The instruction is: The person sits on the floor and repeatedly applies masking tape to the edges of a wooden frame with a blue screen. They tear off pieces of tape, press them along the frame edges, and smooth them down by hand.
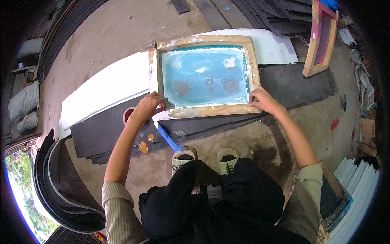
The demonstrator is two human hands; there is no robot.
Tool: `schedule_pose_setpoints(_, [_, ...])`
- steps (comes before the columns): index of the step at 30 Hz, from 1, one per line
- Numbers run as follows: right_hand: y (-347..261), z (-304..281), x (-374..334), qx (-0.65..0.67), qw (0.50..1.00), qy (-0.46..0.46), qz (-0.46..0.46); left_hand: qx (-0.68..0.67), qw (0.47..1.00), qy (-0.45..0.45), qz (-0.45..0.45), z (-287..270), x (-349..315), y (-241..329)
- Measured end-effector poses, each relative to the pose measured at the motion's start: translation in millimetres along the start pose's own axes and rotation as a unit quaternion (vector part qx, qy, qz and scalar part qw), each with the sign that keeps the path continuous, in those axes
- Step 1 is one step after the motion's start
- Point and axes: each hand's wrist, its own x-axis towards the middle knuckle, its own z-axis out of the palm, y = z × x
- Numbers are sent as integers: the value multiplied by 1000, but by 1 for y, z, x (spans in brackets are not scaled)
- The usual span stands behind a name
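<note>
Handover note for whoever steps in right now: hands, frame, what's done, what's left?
Left hand: gripping the near-left corner of the wooden screen frame.
Right hand: on its near-right corner.
Frame lies flat on the dark sheet, blue mesh up, with reddish patches on it.
Blue-handled tool lies on the sheet by the left hand, untouched.
Done: frame is down. Left: cannot tell whether it is lined up.

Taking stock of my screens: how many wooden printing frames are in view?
2. One frame lies flat under both hands; another frame leans at the upper right. More may be hidden in the stacks at the lower right.
</note>
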Motion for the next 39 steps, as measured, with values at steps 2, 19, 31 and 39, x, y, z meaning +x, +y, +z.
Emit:
schedule_pose_setpoints(2, [0, -1, 0, -4, 1000, 13, -16, -15, 1000, 20, -1, 3, -2, -1])
schedule_pose_setpoints(19, [-24, -27, -49, 91, 991, 97, 11, -165, 982, 86, -28, -2, -45, 20])
schedule_pose_setpoints(31, [-42, -38, -16, 83, 990, 99, 64, -200, 963, 67, -171, -32, -40, 7])
schedule_pose_setpoints(39, [-4, -15, -4, -7, 990, 97, 106, -99, 985, 5, -140, -10, -6, -7])
